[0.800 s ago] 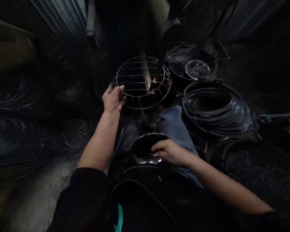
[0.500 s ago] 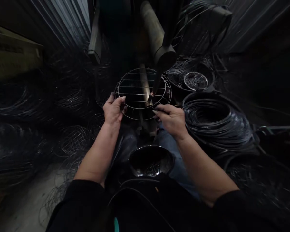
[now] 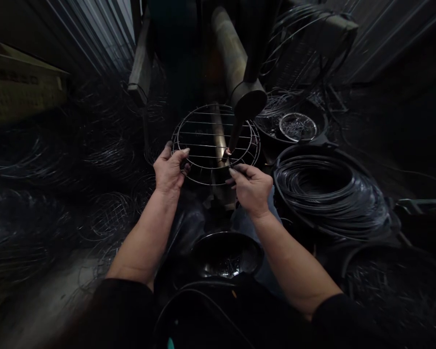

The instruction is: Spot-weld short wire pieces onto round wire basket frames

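Observation:
A round wire rack (image 3: 203, 135), two hoops with parallel cross wires, is held level in front of me. My left hand (image 3: 169, 167) is closed on its left rim, thumb on top and fingers below. My right hand (image 3: 252, 186) is closed in a pinch at the front right rim. What lies between those fingertips is too small and dark to tell. Just beyond them, the dark upper rod (image 3: 236, 135) of a machine comes down through the rack to a coppery tip (image 3: 228, 152). A thick lower bar (image 3: 218, 128) runs beneath the rack.
A bowl (image 3: 227, 233) with short wire pieces sits between my legs. On the right stand a large wire coil (image 3: 327, 194), a small round dish (image 3: 298, 127) of metal bits and a dark tub (image 3: 396, 281). Wire racks (image 3: 111, 215) are heaped left. A thick cylindrical arm (image 3: 232, 48) juts toward me.
The rack has turned or shifted slightly beneath the rod, and my right hand has moved a little left and toward me. My left hand keeps its hold. The view has tilted slightly.

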`<state>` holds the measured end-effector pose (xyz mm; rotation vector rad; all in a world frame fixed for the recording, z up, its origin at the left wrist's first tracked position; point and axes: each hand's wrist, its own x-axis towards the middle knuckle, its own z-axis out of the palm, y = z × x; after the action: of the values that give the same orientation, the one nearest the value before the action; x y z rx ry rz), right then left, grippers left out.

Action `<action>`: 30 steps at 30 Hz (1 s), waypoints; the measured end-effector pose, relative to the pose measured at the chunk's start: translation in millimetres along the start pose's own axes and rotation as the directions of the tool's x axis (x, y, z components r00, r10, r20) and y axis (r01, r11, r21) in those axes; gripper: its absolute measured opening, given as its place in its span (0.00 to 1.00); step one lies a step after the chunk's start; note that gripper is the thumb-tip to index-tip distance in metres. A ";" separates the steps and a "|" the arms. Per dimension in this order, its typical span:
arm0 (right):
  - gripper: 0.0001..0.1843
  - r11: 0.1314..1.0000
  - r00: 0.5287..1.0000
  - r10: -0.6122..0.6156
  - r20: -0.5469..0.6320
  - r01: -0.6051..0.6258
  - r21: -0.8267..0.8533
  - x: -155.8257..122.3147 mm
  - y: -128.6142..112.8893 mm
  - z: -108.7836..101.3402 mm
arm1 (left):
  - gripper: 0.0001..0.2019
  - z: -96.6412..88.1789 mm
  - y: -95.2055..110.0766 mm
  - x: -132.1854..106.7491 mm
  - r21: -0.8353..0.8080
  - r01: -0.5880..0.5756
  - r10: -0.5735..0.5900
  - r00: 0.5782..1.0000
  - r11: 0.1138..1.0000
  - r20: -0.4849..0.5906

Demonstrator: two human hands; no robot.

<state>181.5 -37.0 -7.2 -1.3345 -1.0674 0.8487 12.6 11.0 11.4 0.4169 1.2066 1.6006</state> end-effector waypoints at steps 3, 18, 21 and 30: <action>0.10 0.999 1.000 -0.009 -0.024 0.010 0.042 0.9 0.1 1.6 | 0.34 2.2 2.1 2.3 0.025 -0.002 0.001 1.000 1.000 0.004; 0.08 0.997 0.998 -0.057 -0.032 0.059 0.059 14.7 7.2 9.1 | 0.32 10.8 9.3 13.8 0.027 0.034 -0.035 0.999 0.999 0.016; 0.08 0.997 0.998 -0.058 -0.023 0.059 0.053 17.1 4.7 9.1 | 0.32 11.6 8.8 17.5 0.029 0.043 -0.043 0.999 0.999 0.010; 0.09 1.000 1.000 0.004 0.016 -0.004 -0.026 24.0 -7.4 5.7 | 0.31 13.5 7.3 26.6 0.043 0.086 -0.085 0.995 0.995 -0.046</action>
<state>183.1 -13.1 2.5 -1.3538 -1.0917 0.8528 8.5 41.0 15.7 0.3557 1.2791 1.5184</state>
